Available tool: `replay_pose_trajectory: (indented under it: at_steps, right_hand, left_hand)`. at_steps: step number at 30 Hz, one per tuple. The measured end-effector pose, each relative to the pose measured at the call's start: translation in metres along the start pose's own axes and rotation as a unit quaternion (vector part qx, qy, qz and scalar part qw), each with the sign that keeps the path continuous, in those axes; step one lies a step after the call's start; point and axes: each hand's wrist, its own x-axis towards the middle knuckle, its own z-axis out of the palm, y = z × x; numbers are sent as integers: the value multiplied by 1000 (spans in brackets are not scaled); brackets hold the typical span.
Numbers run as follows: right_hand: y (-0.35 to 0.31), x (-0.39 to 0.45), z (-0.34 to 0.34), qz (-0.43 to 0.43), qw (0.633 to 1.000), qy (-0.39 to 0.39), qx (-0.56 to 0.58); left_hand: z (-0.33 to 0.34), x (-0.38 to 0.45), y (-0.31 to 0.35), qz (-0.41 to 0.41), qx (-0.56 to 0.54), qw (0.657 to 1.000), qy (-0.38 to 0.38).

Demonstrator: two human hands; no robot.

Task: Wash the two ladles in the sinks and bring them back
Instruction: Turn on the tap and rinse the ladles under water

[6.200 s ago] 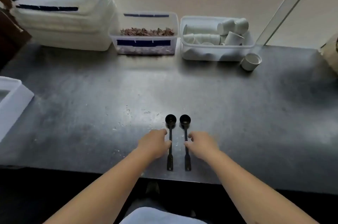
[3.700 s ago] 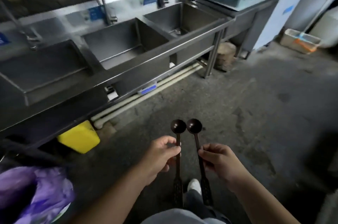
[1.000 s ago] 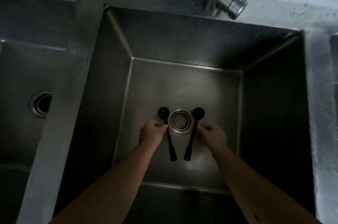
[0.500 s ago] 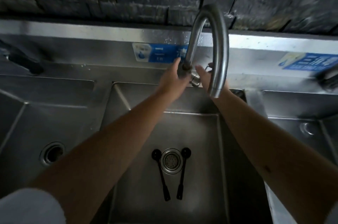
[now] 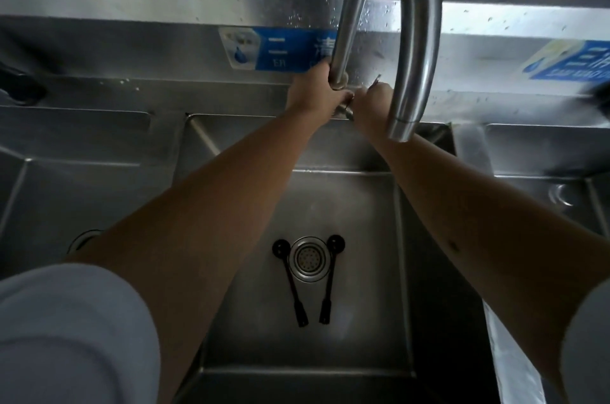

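Sink [image 5: 429, 271]: a steel basin is lying below and nearer than the fingers, with a neighbouring basin [image 5: 66, 192] off to the left of them.
Faucet [image 5: 416, 40]: a tall curved steel spout is rising from between the two hands, arching over them and ending just right of the right hand, above the right forearm.
Blue sign [image 5: 280, 48]: it is sitting on the backsplash just left of and behind the left fingers.
Left hand [image 5: 312, 91]: its fingers [image 5: 325, 68] are wrapping closed around the lower stem of the faucet.
Right hand [image 5: 369, 106]: it is curling against the faucet base, touching the left hand; a small lever tip is poking out just above it, but whether the fingers are gripping it I cannot tell.
Drain strainer [image 5: 307, 259]: it is sitting in the sink floor, well below the fingers.
Left ladle [image 5: 290, 281]: it is lying untouched on the sink floor, bowl beside the strainer's left edge, well apart from both hands.
Right ladle [image 5: 329, 278]: it is lying at the strainer's right edge, the two handles converging toward the viewer.
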Motion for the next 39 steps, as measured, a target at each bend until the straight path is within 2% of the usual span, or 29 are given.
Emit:
replay_pose_trajectory:
  at_steps: [5,12,21,27,32,35,39]
  right_hand:
    - [5,0,9,6,999,11,46]
    - [7,-1,12,21,996,62,66]
    - [8,4,16,28,992,42,117]
    - [13,-24,9,57,995,-20,81]
    - [28,-108,-7,68,993,-79,56]
    - [42,-161,-7,81,985,-142,50]
    - [63,-223,-4,140,970,-188,61]
  left_hand:
    - [2,-5,-3,7,12,1000,24]
    - [0,-7,-2,-7,-2,1000,3]
    - [-2,-10,1,-13,-14,1000,1]
    - [-9,-40,-3,-86,-19,996,-17]
    - [-11,-114,-27,-117,-8,992,-55]
    - [-7,-164,-41,-142,-4,985,-100]
    - [7,-218,-62,-166,25,974,-152]
